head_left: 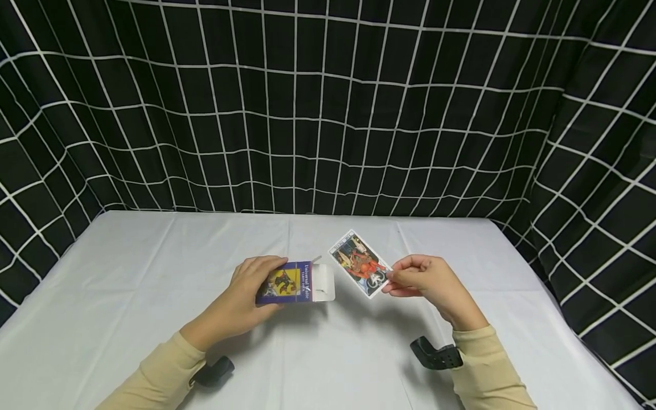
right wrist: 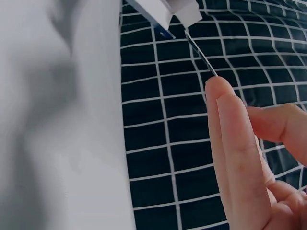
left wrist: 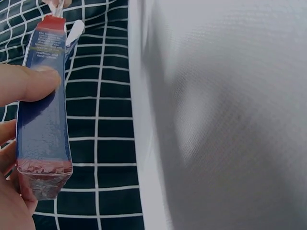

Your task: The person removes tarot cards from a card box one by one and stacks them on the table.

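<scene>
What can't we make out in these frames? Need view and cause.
Inside of the box: head view, hidden by the box itself.
Most small print on its side: left wrist view, too small, blurred.
Picture on the card: right wrist view, card nearly edge-on.
Part of the card's edge: head view, covered by the right hand.

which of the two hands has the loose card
The right hand: it pinches the illustrated card near one corner. The left hand instead grips the purple box, whose white flap stands open at the end.

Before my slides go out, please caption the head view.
Left hand grips an open card box; right hand pinches a card over white cloth.
</scene>
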Motion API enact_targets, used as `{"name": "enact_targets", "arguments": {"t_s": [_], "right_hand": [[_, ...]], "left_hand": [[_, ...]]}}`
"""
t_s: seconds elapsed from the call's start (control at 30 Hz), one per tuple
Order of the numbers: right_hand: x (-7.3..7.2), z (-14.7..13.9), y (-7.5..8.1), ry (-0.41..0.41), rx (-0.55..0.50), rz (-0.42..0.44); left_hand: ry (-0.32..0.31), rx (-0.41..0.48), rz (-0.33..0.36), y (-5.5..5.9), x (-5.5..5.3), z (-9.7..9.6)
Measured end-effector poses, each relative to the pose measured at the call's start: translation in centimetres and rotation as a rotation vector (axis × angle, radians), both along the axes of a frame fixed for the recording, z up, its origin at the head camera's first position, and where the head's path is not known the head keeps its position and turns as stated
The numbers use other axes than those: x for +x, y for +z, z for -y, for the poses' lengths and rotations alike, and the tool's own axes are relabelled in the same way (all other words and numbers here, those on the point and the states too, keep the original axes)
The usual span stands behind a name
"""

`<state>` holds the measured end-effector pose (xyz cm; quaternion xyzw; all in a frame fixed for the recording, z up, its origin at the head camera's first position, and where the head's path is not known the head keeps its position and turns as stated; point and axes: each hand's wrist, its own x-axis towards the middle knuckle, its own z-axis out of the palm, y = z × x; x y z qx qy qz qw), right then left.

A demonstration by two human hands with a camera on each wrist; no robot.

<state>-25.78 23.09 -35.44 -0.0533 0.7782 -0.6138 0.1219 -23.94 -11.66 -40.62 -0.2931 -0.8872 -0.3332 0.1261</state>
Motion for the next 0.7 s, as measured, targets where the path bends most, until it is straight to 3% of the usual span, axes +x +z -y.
{"name": "enact_targets", "arguments": {"t_s": [0.17,0.33,0.7], "right_hand": [[-0.3,-0.1,-0.6,-0.037,-0.093,0.062],[-0.7,-0.1,-1.4,-0.012,-0.179,0.094],[-1.5,0.6,-3.6,-0.022,-0.193,0.16]], "left_hand": [[-0.002,0.0,0.004,0.0,0.0,0.0],[-0.001,0.002,0.004,0.0,0.1,0.0],[-0.003,0.007,0.006,0.1,0.0,0.0]]}}
